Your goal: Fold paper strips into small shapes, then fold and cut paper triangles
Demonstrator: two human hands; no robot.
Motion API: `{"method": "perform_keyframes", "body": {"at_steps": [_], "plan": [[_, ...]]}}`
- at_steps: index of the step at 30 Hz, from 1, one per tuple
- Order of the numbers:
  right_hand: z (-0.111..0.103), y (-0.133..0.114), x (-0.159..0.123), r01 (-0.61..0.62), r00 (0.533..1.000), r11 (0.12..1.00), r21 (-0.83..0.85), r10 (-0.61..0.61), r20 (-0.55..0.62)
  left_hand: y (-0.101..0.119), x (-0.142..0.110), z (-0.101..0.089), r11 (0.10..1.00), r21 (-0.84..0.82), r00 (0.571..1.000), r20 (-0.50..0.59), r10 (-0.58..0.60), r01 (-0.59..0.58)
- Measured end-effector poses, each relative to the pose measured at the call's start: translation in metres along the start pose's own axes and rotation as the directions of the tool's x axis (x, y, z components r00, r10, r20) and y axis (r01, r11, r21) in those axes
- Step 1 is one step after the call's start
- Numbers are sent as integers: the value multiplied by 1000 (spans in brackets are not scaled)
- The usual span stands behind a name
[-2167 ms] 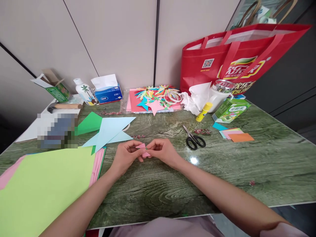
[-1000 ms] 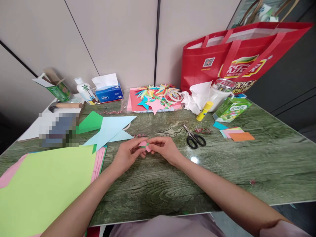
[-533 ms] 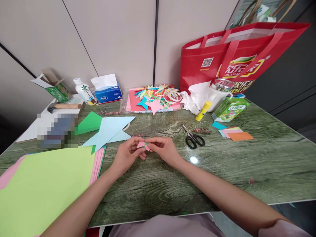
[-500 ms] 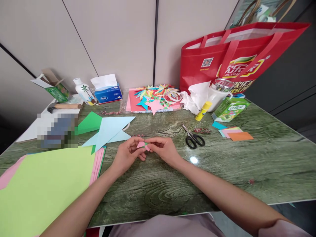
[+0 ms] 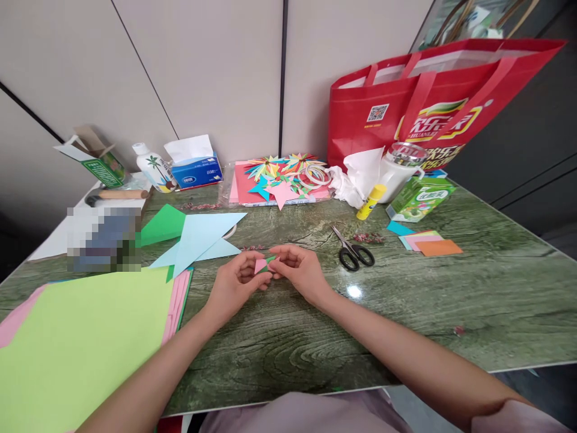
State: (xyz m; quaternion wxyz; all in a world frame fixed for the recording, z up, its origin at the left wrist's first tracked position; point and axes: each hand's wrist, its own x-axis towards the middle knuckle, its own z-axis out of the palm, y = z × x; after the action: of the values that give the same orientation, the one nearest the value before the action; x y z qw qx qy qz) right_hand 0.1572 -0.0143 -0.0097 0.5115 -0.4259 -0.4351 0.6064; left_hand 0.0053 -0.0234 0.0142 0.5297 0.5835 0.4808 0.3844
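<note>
Between my fingertips is a small folded paper piece (image 5: 261, 265), pink with green parts. My left hand (image 5: 234, 281) pinches its left side, while the thumb and fingers of my right hand (image 5: 301, 272) close on its right side. My fingers cover part of the folds. Large light-blue folded paper shapes (image 5: 205, 234) lie just beyond my left hand, beside a green folded paper (image 5: 164, 225). Black-handled scissors (image 5: 351, 249) rest on the table to the right of my right hand, blades pointing away from me.
Light-green sheets (image 5: 90, 337) cover the left front of the table. Small paper rectangles (image 5: 433, 243) lie at right. Along the back stand a tissue box (image 5: 197, 173), folded paper stars (image 5: 282, 192), tape rolls (image 5: 315, 176), a glue stick (image 5: 372, 202), a white mug (image 5: 396, 174) and a red bag (image 5: 360, 129).
The paper piece has turned slightly in my fingers and shows more green. My right hand has shifted a little and its fingers have re-bent around the piece.
</note>
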Motion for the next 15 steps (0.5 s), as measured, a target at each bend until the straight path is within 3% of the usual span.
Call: {"method": "perform_keyframes", "body": {"at_steps": [8,15], "plan": [[0,-1,0,37,998,999,-26,-38,-41,6,1,-1,980,-139,989,45,-139,144],[2,-3,-2,39,996,999,-32,-41,-75,3,2,-2,975,-188,991,77,-106,118]]}}
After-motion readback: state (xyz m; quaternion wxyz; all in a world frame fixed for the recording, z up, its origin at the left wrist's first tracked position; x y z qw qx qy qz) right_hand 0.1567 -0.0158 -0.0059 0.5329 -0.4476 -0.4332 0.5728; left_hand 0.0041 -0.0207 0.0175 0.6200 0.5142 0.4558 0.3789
